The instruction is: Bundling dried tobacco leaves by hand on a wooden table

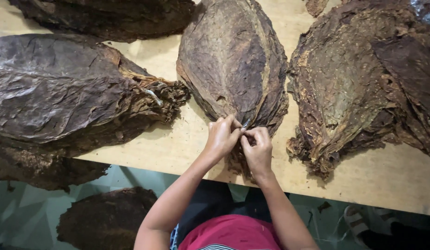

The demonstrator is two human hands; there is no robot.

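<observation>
A stack of large brown dried tobacco leaves (231,55) lies on the pale wooden table (178,143), its narrow stem end pointing toward me. My left hand (222,136) and my right hand (257,148) meet at that stem end, fingertips pinched on the leaf's base, where a pale stem tip (246,123) shows between them. Both hands grip the leaf close together, thumbs touching.
More dried leaf piles lie on the table: a wide one at left (62,88), one at the far back left (108,16), and a big one at right (363,78). Leaf bundles (106,217) sit on the green floor below the table's near edge.
</observation>
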